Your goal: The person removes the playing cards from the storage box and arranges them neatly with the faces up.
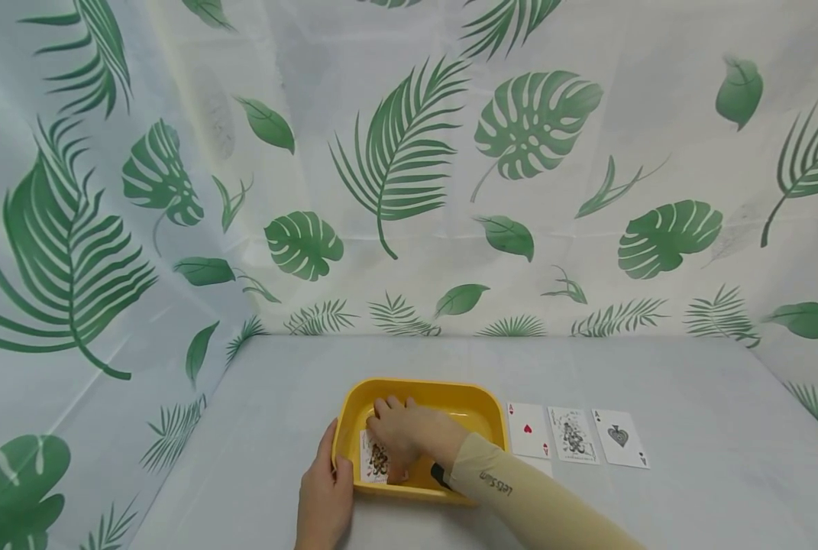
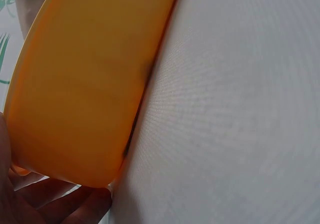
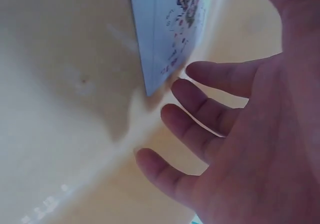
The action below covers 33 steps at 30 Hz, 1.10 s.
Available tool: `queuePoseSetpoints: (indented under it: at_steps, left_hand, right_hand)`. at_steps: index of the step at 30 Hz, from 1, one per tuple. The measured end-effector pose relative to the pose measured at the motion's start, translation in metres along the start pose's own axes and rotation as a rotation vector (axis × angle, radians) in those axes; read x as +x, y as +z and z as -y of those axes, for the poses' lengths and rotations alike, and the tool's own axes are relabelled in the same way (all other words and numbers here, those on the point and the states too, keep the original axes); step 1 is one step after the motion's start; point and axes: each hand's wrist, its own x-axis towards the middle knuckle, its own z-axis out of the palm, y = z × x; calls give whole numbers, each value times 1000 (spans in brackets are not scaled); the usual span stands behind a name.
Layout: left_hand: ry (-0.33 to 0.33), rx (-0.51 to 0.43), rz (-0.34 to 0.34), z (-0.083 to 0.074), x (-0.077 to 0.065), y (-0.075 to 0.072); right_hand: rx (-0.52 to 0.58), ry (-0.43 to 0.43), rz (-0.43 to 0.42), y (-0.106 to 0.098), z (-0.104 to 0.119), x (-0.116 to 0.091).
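A yellow tray [image 1: 418, 495] stands on the table, with a colourful joker card [image 1: 374, 461] at its left end. My left hand [image 1: 324, 489] grips the tray's left side. In the left wrist view, the fingers [image 2: 92, 204] bend around a corner of the tray's outer wall [image 2: 85, 93]. Inside the tray, my right hand [image 1: 402, 435] reaches over the joker card and partly covers it. The right wrist view has the fingers [image 3: 195, 134] spread and gently bent beside the card [image 3: 167, 38], whose edge is raised. Contact between the fingertips and card is unclear.
Right of the tray lie an ace of hearts [image 1: 528, 429], a black-and-white joker [image 1: 573, 435] and an ace of spades [image 1: 620, 438] in a row. Another white card [image 1: 539, 464] is partly hidden by the right sleeve [image 1: 518, 489]. A leaf-patterned curtain [image 1: 436, 267] stands behind.
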Motion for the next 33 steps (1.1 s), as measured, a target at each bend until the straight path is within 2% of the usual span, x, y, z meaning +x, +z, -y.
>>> queuePoseSetpoints:
  at_steps: [9,18,23,33]
  left_hand:
    - [-15,7,3,1,2,2]
    - [-12,5,-3,0,2,2]
    - [-21,3,4,0,2,2]
    - [-12,11,6,1,1,1]
  right_hand:
    - [-28,-6,-11,1,0,2]
    - [7,20,-56,0,-3,2]
    - [63,33,-68,-4,-7,2]
    - [151,-5,-111,-7,-16,-7]
